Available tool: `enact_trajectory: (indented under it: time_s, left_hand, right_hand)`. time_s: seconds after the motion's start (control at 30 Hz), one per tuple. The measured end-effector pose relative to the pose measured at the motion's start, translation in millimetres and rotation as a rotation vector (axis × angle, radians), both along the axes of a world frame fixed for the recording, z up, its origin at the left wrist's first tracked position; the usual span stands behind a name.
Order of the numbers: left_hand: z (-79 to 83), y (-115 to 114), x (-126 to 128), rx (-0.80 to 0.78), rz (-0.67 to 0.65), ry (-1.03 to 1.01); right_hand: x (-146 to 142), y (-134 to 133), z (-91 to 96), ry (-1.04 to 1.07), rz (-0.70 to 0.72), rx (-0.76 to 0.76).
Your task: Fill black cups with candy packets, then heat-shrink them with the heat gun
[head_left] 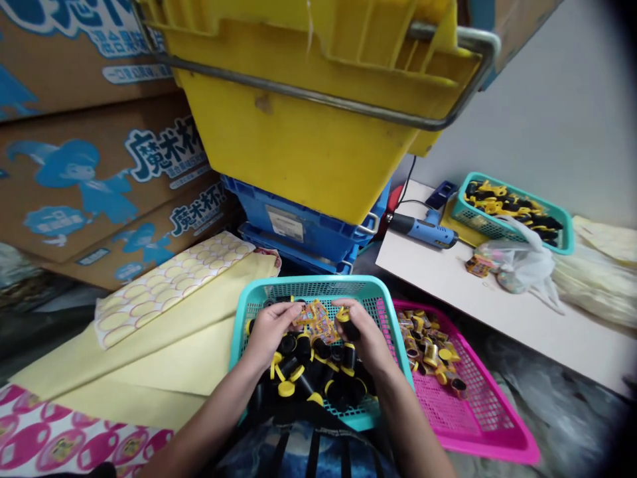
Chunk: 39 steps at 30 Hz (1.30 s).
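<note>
From the head camera, looking down at my lap: my left hand (269, 328) pinches the edge of an orange and yellow printed sticker (318, 322), and my right hand (365, 332) is closed around a small black plastic bottle with a yellow cap (347, 325). Both are held just above the teal plastic mesh basket (308, 283), which sits on my knees. Under them lies a heap of loose black bottles (308, 378). The pink plastic mesh tray (497, 425), touching the basket on my right, holds bottles that are already wrapped. I think the sticker could crease or stick to my fingertips, since my grip on it is so narrow. The bottle could also slip into the heap and be lost there, and the basket could tip off my lap.
</note>
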<state>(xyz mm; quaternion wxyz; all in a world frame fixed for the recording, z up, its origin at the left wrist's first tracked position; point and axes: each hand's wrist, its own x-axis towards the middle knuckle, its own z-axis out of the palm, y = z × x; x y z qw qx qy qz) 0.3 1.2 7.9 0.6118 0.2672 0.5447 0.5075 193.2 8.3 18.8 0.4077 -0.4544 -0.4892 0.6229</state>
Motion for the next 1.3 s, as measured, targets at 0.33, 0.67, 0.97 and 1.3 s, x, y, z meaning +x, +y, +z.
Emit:
enact_trajectory:
  time_s: [0.33, 0.67, 0.97, 1.3]
  left_hand:
    - [6.7, -2.1, 0.9, -0.008, 0.014, -0.03]
    - [16.3, -5.0, 6.1, 0.068, -0.07, 0.122]
    - [25.9, -6.6, 13.7, 0.103, -0.061, 0.083]
    - [21.5, -4.0, 11.2, 0.126, -0.079, 0.072]
  right_hand:
    - [-14.6, -1.9, -1.1, 0.199, -0.264, 0.024]
    - [3.7, 0.7, 20.1, 0.243, -0.144, 0.033]
    - [-11.2, -5.7, 16.8, 0.257, -0.187, 0.004]
    - [14.2, -2.9, -5.6, 0.034, -0.055, 0.04]
